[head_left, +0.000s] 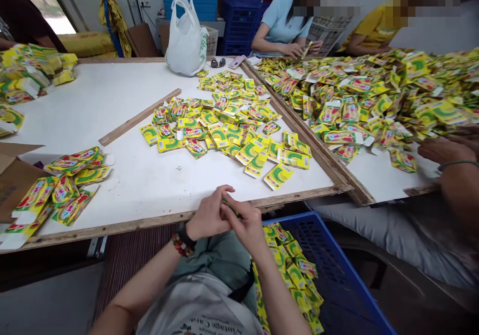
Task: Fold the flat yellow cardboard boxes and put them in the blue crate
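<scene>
My left hand and my right hand meet just below the near edge of the white table, fingers pinched together around a small yellow-green packet that is mostly hidden between them. A black band and red beads circle my left wrist. Several flat yellow-green packets lie scattered on the table beyond my hands. A blue crate to my right holds more of the same packets.
A wooden stick lies on the table. A stack of packets and a cardboard box sit at left. A white plastic bag stands at the back. Other people work at a packet-covered table to the right.
</scene>
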{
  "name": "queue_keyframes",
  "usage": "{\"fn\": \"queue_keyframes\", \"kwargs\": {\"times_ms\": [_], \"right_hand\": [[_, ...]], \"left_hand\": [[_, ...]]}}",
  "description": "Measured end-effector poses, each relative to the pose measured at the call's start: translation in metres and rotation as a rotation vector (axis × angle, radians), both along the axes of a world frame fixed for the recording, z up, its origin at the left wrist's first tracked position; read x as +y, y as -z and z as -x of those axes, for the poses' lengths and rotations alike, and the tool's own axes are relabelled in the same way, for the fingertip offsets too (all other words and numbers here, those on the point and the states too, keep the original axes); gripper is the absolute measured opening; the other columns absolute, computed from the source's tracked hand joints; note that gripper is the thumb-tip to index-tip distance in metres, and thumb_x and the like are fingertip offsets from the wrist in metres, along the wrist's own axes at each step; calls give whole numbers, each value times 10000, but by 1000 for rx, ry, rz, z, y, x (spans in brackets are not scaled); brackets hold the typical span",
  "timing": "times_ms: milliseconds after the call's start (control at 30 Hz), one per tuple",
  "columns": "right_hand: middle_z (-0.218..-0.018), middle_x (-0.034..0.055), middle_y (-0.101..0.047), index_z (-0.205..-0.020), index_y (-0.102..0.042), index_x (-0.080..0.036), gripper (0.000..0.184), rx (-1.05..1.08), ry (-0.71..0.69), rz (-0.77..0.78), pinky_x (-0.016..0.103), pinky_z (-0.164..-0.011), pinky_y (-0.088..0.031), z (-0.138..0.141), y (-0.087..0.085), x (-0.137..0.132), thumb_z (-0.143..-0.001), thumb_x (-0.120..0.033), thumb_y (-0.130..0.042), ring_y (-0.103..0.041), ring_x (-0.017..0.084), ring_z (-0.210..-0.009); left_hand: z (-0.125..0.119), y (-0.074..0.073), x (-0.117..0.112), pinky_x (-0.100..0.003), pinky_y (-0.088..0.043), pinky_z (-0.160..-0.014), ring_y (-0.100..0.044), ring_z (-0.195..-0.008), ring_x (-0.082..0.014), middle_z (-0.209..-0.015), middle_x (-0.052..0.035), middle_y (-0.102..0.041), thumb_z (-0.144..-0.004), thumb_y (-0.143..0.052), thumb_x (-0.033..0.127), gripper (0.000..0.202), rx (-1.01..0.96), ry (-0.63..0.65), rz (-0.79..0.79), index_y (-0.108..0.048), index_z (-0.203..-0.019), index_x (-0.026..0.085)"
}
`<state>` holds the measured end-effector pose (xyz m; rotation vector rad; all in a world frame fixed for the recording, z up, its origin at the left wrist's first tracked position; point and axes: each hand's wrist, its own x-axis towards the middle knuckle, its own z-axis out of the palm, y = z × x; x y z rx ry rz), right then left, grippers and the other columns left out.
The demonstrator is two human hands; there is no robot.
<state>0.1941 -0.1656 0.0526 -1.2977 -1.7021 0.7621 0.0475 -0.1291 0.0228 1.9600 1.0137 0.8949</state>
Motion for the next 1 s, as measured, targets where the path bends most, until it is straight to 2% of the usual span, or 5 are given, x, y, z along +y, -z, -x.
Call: {"fn": "queue_keyframes", "kwargs": {"times_ms": [100, 333, 567, 767, 1000], "right_hand": [[-946, 75, -737, -1065, -730, -172, 348, -128, 178, 110, 233, -475, -479, -42, -6, -22, -864, -384, -541, -602, 127, -487], [-1165, 113, -665, -1146, -691, -170, 499, -297, 239, 223, 342, -753, -557, -69, -3, -24, -799, -510, -576, -679, 265, -960], [-1221, 114, -638, -1226, -632, -153, 454, -139, 49, 302, 356, -879, -522, -5, 20, 28, -865, -406, -524, -655, 235, -1021], [-1366, 182, -508, -992, -720, -122, 271, -239, 120, 350, 634, -1114, -89, 37, 41, 64, -849, -299, -572, -304, 374, -1384], [-1309, 140, -569, -894, -709, -140, 266, 56, 126, 223, 353, -1021, -429, 41, 24, 58, -887, -309, -503, -472, 222, -1296]], "left_hand": [[35, -14, 49, -399, -400, -1035, -489, -1192, -247, -1309, -93, -518, -771, -578, 166, 550, 350, 335, -105, -428, -1298, 213], [55, -9, 160, -593, -331, -972, -356, -1240, -394, -1436, -186, -317, -783, -465, 59, 559, 812, -219, -127, -452, -1333, 163], [52, -1, 76, -399, -309, -1093, -409, -1238, -249, -1279, -91, -485, -849, -565, 276, 181, 658, 177, -167, -632, -992, 188], [40, 11, 38, -428, -431, -965, -475, -1108, -288, -1167, -168, -471, -642, -736, 241, 622, 454, -287, 59, -451, -1169, 77], [11, 5, 26, -403, -475, -896, -580, -1055, -266, -1191, -147, -550, -748, -624, 231, 728, 296, -421, 11, -249, -1366, 151]]}}
